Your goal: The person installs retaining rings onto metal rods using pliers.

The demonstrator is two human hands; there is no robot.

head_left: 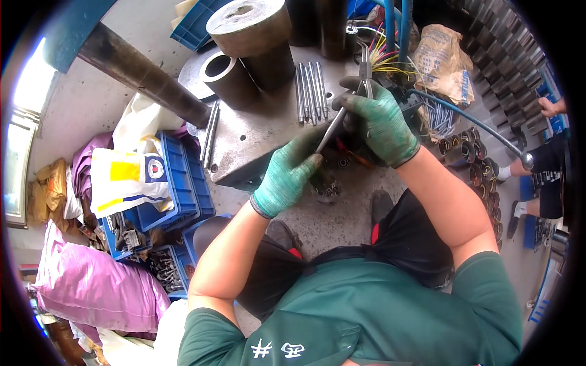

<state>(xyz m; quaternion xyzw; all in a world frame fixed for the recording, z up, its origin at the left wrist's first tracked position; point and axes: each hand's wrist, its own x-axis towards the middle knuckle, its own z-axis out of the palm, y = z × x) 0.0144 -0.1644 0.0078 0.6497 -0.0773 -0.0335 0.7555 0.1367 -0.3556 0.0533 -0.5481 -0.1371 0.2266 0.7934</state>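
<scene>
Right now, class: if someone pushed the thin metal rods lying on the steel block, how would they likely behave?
The metal rods look round and smooth, so they would probably roll sideways across the flat steel block. They look stiff rather than bendy. Lying loose side by side, they may scatter and knock each other.

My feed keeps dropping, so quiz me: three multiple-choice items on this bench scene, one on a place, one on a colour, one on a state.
1. Where do the loose steel rods lie?
A on the metal bench
B in a blue crate
C on the floor

2. What colour are the gloves?
A red
B green
C white

3. What is the left hand doing?
A hanging free
B resting flat
C gripping a metal rod

Answers: 1 A, they lie side by side on the bench; 2 B, both gloves are green; 3 C, its fingers close on the rod that the right hand also holds.
</scene>
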